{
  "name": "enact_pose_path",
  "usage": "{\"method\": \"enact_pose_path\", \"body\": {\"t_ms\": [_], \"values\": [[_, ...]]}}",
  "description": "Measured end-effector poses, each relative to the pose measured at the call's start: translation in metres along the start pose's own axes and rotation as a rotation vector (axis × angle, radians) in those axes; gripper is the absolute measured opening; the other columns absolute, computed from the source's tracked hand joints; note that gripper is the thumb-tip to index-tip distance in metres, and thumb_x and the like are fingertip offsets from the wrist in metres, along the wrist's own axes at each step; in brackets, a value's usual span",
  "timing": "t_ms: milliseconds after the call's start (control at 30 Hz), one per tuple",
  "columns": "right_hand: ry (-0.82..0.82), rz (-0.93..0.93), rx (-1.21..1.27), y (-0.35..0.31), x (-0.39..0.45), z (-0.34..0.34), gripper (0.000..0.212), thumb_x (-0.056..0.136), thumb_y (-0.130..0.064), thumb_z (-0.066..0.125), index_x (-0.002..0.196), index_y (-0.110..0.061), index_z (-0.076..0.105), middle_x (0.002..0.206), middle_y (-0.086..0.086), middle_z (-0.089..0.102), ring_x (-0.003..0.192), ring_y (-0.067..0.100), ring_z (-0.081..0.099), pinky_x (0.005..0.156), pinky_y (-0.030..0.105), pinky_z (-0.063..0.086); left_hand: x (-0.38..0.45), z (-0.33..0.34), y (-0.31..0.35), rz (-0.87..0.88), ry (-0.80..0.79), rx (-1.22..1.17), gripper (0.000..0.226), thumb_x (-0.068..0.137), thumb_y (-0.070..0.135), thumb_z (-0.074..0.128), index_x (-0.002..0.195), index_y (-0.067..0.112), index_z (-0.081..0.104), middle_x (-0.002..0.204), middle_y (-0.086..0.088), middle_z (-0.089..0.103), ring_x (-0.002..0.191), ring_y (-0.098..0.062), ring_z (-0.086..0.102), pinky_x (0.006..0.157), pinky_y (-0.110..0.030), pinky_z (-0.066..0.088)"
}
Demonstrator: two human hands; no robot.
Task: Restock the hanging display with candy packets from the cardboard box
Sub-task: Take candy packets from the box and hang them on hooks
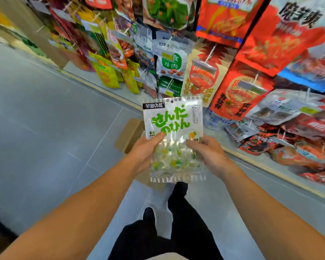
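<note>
Both hands hold one candy packet (pixel 174 136) upright in front of the hanging display (pixel 233 76). The left hand (pixel 145 149) grips the packet's left edge near its middle; the thumb (pixel 159 136) lies on the front, just under the green letters, and the other fingers are hidden behind the packet. The right hand (pixel 207 152) grips the right edge at the same height, with its fingers curled onto the front over the clear part. The packet's hole points up. The cardboard box (pixel 129 135) stands on the grey floor (pixel 45 128), partly hidden behind the left hand and the packet.
</note>
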State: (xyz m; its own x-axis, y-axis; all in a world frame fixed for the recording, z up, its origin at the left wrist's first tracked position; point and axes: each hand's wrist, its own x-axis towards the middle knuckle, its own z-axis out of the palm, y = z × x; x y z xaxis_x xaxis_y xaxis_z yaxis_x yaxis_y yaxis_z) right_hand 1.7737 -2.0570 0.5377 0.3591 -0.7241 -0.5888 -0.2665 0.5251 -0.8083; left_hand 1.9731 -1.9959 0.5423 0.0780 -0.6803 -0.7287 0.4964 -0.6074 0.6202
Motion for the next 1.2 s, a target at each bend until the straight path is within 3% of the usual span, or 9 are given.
{"method": "enact_pose_path", "body": {"t_ms": [200,400,467,533,700,867,1033,1100,1200], "values": [[0.080,-0.054,0.139,0.000,-0.069,0.050,0.025,0.085,-0.022,0.072,0.109,-0.013,0.071,0.105,0.009,0.075,0.101,0.033,0.070,0.089,0.050,0.054,-0.064,-0.026,-0.006,0.116,-0.093,0.064,0.037,0.090,0.030,0.067,0.123,0.014,0.064,0.121,-0.009,0.069,0.113,-0.029,0.065,0.099,-0.051,0.048],[0.181,-0.161,0.198,-0.010,-0.137,0.073,0.011,0.092,-0.006,0.064,0.100,-0.008,0.071,0.086,0.000,0.076,0.074,0.013,0.072,0.058,0.021,0.053,-0.120,-0.039,-0.014,0.181,-0.116,0.239,0.042,0.076,0.046,0.077,0.111,0.022,0.072,0.117,-0.002,0.071,0.115,-0.030,0.062,0.103,-0.051,0.045],[0.196,-0.186,0.181,-0.018,-0.161,0.068,0.014,0.093,-0.008,0.063,0.105,-0.008,0.070,0.093,0.001,0.077,0.080,0.015,0.072,0.068,0.027,0.055,-0.142,-0.030,-0.010,0.193,-0.173,0.319,0.045,0.072,0.050,0.079,0.107,0.025,0.070,0.113,0.004,0.070,0.112,-0.024,0.060,0.098,-0.042,0.046],[0.245,-0.208,0.173,-0.027,-0.178,0.057,0.016,0.093,-0.011,0.064,0.107,-0.011,0.071,0.099,0.001,0.077,0.089,0.019,0.072,0.078,0.037,0.055,-0.158,-0.013,-0.003,0.241,-0.194,0.359,0.018,0.083,0.039,0.073,0.092,0.025,0.065,0.095,0.010,0.068,0.096,-0.015,0.060,0.081,-0.032,0.045],[0.387,-0.283,0.176,-0.050,-0.223,0.010,0.018,0.092,-0.018,0.066,0.109,-0.018,0.071,0.105,0.000,0.076,0.103,0.025,0.070,0.092,0.047,0.055,-0.188,0.059,0.011,0.401,-0.260,0.440,0.010,0.088,0.025,0.070,0.089,0.023,0.060,0.083,0.011,0.065,0.082,-0.009,0.061,0.065,-0.022,0.046],[0.523,-0.379,0.190,-0.059,-0.278,-0.060,0.012,0.091,-0.021,0.068,0.103,-0.021,0.071,0.099,-0.005,0.077,0.100,0.020,0.070,0.093,0.047,0.055,-0.208,0.151,0.010,0.517,-0.337,0.511,0.019,0.085,0.026,0.073,0.101,0.021,0.065,0.096,0.006,0.073,0.083,-0.005,0.066,0.063,-0.020,0.048],[0.601,-0.484,0.208,-0.063,-0.347,-0.162,0.016,0.092,-0.023,0.068,0.107,-0.023,0.072,0.104,-0.007,0.076,0.102,0.019,0.070,0.095,0.047,0.054,-0.244,0.273,-0.010,0.627,-0.436,0.539,0.012,0.086,0.018,0.073,0.083,0.021,0.061,0.069,0.015,0.068,0.052,0.010,0.059,0.048,-0.008,0.043],[0.639,-0.536,0.210,-0.069,-0.372,-0.197,0.014,0.091,-0.023,0.069,0.104,-0.022,0.071,0.100,-0.008,0.077,0.101,0.017,0.070,0.090,0.042,0.056,-0.257,0.317,-0.013,0.689,-0.454,0.544,0.021,0.087,0.019,0.072,0.075,0.022,0.055,0.050,0.019,0.058,0.047,0.007,0.054,0.047,-0.011,0.042],[0.674,-0.611,0.196,-0.085,-0.414,-0.253,0.014,0.091,-0.023,0.069,0.104,-0.022,0.070,0.095,-0.010,0.076,0.096,0.012,0.071,0.080,0.032,0.056,-0.281,0.385,-0.016,0.759,-0.466,0.552,0.026,0.084,0.027,0.074,0.073,0.025,0.051,0.052,0.018,0.052,0.055,-0.003,0.050,0.053,-0.024,0.040]]}}
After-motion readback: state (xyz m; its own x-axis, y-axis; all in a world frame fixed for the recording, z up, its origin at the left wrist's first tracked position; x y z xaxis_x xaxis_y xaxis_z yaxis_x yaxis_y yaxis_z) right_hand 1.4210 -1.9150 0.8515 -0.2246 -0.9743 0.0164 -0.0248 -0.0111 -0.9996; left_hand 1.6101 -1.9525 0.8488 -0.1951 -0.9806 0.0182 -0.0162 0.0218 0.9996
